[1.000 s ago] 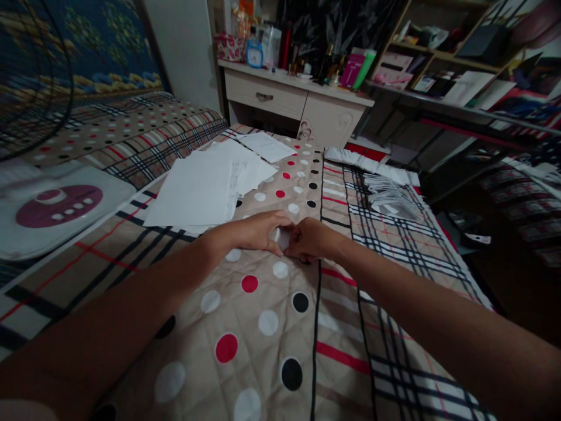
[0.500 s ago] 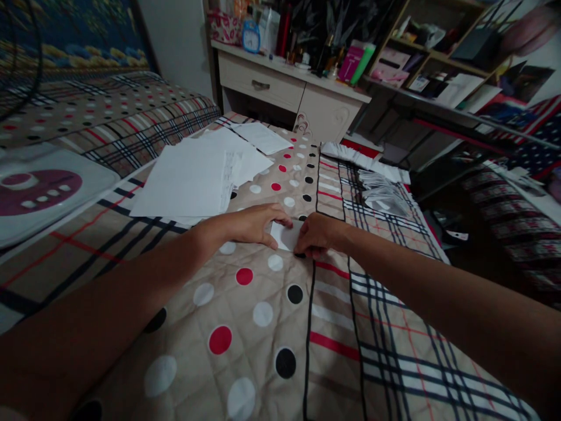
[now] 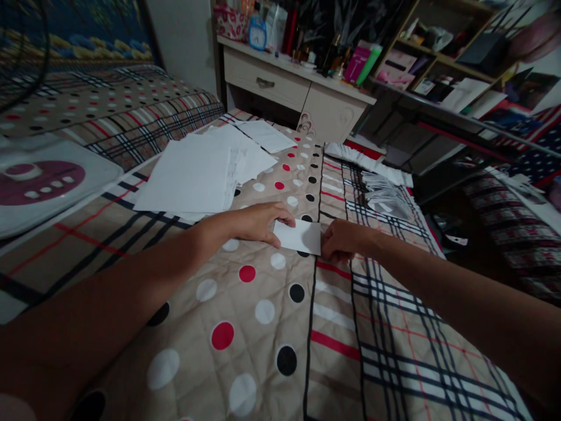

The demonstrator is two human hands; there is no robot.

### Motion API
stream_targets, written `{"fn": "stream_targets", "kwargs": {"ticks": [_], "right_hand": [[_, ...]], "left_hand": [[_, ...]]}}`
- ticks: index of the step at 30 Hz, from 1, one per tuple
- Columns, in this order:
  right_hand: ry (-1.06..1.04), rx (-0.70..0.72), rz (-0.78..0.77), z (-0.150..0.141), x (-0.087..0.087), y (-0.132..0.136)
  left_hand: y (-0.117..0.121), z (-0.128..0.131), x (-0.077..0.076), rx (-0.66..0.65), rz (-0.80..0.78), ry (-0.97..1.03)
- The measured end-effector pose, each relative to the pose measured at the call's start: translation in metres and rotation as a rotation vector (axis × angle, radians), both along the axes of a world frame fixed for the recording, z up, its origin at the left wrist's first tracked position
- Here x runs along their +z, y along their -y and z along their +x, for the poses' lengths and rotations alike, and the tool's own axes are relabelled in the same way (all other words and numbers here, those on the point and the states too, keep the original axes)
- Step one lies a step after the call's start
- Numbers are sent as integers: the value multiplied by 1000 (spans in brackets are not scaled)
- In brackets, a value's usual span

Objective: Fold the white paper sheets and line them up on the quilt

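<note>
A small, narrow strip of white paper (image 3: 302, 237) lies flat across the polka-dot part of the bedspread. My left hand (image 3: 263, 224) grips its left end, thumb on the near side and fingers on the far side. At the right end, my right hand (image 3: 344, 240) is curled closed with its knuckles against or just beside the paper's edge. Nothing shows inside its fingers, though their undersides are hidden. Beyond my left forearm a loose pile of white sheets (image 3: 188, 175) is spread out, one sheet carrying printed lines.
Small folded white papers (image 3: 383, 193) lie in a bunch at the right, near a long row of white pieces (image 3: 368, 161). A white case with a purple oval (image 3: 94, 169) rests at the left. A drawer cabinet (image 3: 267, 76) and cluttered shelves (image 3: 433, 55) stand beyond the bed.
My right hand has slid right along the paper to its right end, uncovering more of the strip. My left hand has kept its hold. The view has shifted slightly.
</note>
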State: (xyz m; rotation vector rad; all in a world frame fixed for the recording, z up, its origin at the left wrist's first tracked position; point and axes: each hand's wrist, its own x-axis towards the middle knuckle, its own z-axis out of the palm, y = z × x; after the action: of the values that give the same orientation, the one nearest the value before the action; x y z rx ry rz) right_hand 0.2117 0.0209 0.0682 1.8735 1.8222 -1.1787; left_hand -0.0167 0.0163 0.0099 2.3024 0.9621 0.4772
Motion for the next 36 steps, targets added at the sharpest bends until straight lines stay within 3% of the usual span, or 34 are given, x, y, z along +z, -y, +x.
{"fn": "stream_targets", "kwargs": {"ticks": [3,6,11,16,19,24,29,36], "right_hand": [[96,149,120,5,9,-5],[-88,121,230,0,9,0],[-298,178,329,-11,-19,14],[-488,-3,84,0,-37,10],[-585,-77,35,5,-40,8],[-629,-67,-22,4,-40,6],[-653,-67,-15,5,-39,7],[-661,-55,-21,6,-42,6]], "left_hand": [[-2,-1,-3,-14,9,24],[-3,-2,-6,-27,21,22],[-2,-2,-5,-27,48,-21],[0,-2,-4,-16,44,-42],[6,-3,-3,4,77,-40],[25,2,6,-40,328,-120],[44,12,19,-255,642,-409],[43,4,18,-332,804,-449]]}}
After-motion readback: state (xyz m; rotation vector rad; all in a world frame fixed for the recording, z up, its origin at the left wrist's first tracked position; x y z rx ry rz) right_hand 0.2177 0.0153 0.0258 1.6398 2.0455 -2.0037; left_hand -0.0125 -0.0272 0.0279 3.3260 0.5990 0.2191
